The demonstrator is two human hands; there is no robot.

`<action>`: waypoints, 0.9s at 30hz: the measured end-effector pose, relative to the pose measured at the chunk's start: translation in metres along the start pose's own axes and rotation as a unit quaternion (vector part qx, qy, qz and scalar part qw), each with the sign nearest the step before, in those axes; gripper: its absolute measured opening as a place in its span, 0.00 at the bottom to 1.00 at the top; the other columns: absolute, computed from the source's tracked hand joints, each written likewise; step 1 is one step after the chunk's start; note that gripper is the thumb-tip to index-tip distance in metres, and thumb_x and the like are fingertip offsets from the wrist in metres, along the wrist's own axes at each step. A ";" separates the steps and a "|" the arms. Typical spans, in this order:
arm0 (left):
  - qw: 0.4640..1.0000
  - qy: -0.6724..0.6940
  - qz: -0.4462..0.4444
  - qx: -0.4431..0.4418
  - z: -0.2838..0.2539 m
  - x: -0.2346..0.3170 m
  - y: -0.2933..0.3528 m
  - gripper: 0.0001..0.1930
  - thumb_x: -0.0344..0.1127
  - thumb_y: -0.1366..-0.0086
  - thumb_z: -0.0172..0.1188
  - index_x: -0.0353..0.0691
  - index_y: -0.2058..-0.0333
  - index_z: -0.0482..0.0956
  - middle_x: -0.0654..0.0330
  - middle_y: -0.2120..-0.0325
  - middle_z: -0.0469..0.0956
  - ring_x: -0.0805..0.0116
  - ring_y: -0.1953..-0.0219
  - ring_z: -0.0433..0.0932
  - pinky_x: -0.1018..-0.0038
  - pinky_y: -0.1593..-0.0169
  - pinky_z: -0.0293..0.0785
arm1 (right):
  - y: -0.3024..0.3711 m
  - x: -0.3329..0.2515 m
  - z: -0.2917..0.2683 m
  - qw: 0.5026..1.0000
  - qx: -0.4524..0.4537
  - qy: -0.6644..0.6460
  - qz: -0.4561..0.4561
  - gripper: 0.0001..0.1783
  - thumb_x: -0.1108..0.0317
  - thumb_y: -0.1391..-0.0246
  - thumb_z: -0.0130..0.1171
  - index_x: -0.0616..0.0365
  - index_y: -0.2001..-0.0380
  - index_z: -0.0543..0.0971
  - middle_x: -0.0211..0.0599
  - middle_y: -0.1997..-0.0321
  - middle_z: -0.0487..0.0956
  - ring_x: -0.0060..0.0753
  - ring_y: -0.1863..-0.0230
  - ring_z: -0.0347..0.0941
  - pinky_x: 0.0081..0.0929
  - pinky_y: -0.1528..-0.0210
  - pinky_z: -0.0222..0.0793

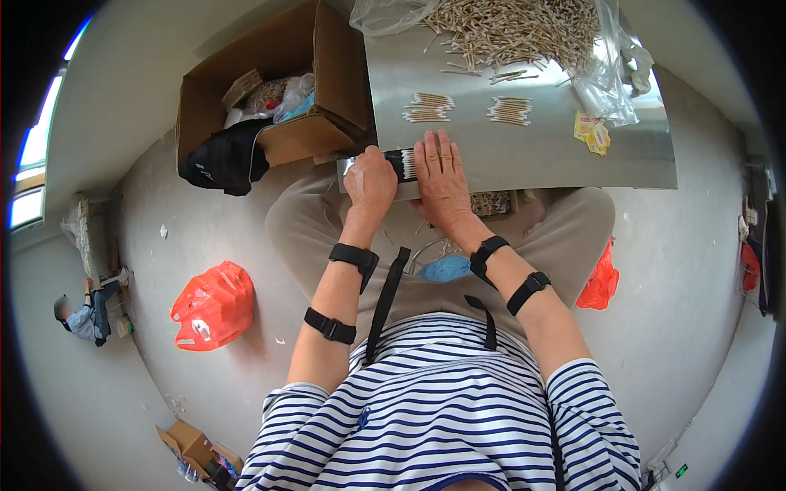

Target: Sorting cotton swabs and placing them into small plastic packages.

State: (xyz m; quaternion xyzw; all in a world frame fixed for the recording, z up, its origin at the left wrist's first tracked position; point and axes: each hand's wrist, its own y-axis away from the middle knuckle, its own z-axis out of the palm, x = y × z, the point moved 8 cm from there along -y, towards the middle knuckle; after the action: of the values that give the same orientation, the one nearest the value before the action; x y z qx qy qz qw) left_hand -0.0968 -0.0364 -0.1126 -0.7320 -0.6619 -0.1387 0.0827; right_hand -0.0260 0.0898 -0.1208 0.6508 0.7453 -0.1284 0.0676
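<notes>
At the near edge of a metal-topped table, a black and clear packet lies with a row of white-tipped cotton swabs showing in it. My left hand is closed at the packet's left end, its fingertips hidden under the knuckles. Flat over the right part of the swabs rests my right hand, fingers stretched out and side by side. Beyond the hands are two small stacks of swabs, a left stack and a right stack. A big heap of loose swabs covers the table's far side.
Left of the table stands an open cardboard box with bags inside and a black cloth over its edge. Yellow paper packets and clear plastic film lie at the right. Red bags sit on the floor. Another person sits far left.
</notes>
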 end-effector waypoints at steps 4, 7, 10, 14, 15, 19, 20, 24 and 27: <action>1.000 0.005 -0.004 -0.029 -0.003 0.005 -0.004 0.11 0.38 0.34 0.59 0.34 0.68 0.78 0.41 0.67 0.83 0.38 0.60 0.82 0.48 0.56 0.77 | -0.001 -0.001 0.001 1.000 -0.019 0.012 0.007 0.68 0.49 0.67 0.81 0.65 0.27 0.53 0.57 0.21 0.49 0.62 0.19 0.40 0.52 0.19 0.36; 0.999 0.013 0.006 -0.037 -0.004 0.008 -0.004 0.11 0.38 0.34 0.58 0.34 0.68 0.78 0.40 0.68 0.83 0.37 0.61 0.82 0.47 0.56 0.77 | -0.001 -0.002 0.001 1.000 -0.020 0.014 0.011 0.68 0.48 0.66 0.81 0.65 0.27 0.53 0.57 0.21 0.48 0.62 0.19 0.40 0.52 0.19 0.36; 0.999 0.016 0.015 -0.037 -0.005 0.010 -0.004 0.12 0.38 0.34 0.57 0.33 0.67 0.78 0.39 0.68 0.83 0.37 0.61 0.83 0.47 0.56 0.77 | -0.003 -0.009 0.001 1.000 -0.021 0.013 0.008 0.68 0.48 0.66 0.81 0.65 0.27 0.54 0.57 0.21 0.49 0.63 0.19 0.40 0.52 0.19 0.36; 0.999 0.036 -0.003 -0.041 -0.003 0.009 -0.002 0.12 0.38 0.33 0.56 0.32 0.67 0.79 0.38 0.68 0.83 0.36 0.62 0.82 0.46 0.56 0.77 | -0.009 -0.028 0.006 1.000 -0.017 0.006 -0.012 0.65 0.46 0.64 0.79 0.66 0.28 0.56 0.58 0.21 0.48 0.64 0.19 0.39 0.53 0.19 0.35; 0.998 0.037 -0.005 -0.042 -0.003 0.010 -0.002 0.12 0.38 0.33 0.56 0.32 0.67 0.79 0.38 0.68 0.83 0.36 0.62 0.82 0.46 0.56 0.77 | -0.010 -0.030 0.010 1.000 -0.020 0.007 -0.013 0.65 0.46 0.64 0.79 0.66 0.28 0.56 0.58 0.21 0.48 0.64 0.19 0.39 0.53 0.19 0.35; 0.997 0.048 -0.022 -0.054 -0.003 0.009 -0.003 0.13 0.39 0.33 0.56 0.33 0.66 0.80 0.39 0.68 0.84 0.37 0.61 0.83 0.48 0.55 0.78 | -0.013 -0.037 0.015 0.999 0.029 0.012 -0.019 0.65 0.45 0.62 0.77 0.67 0.28 0.55 0.61 0.21 0.47 0.65 0.19 0.38 0.53 0.19 0.34; 0.997 0.048 -0.030 -0.056 -0.003 0.008 -0.003 0.13 0.39 0.33 0.56 0.33 0.66 0.80 0.40 0.67 0.84 0.39 0.60 0.85 0.51 0.54 0.80 | -0.013 -0.037 0.015 0.999 0.040 0.003 -0.014 0.66 0.45 0.62 0.77 0.68 0.27 0.54 0.62 0.21 0.47 0.66 0.19 0.38 0.53 0.19 0.34; 0.994 0.075 -0.048 -0.068 0.009 -0.013 -0.005 0.14 0.40 0.33 0.56 0.34 0.65 0.82 0.42 0.66 0.85 0.40 0.59 0.84 0.50 0.54 0.79 | -0.015 -0.042 0.016 0.999 0.041 -0.007 -0.014 0.68 0.44 0.62 0.77 0.70 0.27 0.52 0.63 0.21 0.47 0.66 0.19 0.38 0.53 0.19 0.34; 0.988 0.149 -0.006 -0.034 0.007 -0.030 -0.006 0.12 0.41 0.33 0.60 0.37 0.66 0.82 0.48 0.68 0.85 0.45 0.63 0.84 0.53 0.57 0.78 | -0.015 -0.043 0.011 0.999 0.029 -0.041 -0.013 0.70 0.46 0.65 0.79 0.71 0.27 0.51 0.64 0.21 0.48 0.66 0.19 0.38 0.54 0.19 0.35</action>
State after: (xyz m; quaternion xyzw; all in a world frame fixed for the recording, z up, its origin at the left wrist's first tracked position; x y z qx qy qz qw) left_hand -0.1041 -0.0617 -0.1290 -0.7014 -0.6414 -0.2694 0.1550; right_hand -0.0352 0.0438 -0.1178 0.6366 0.7465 -0.1773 0.0770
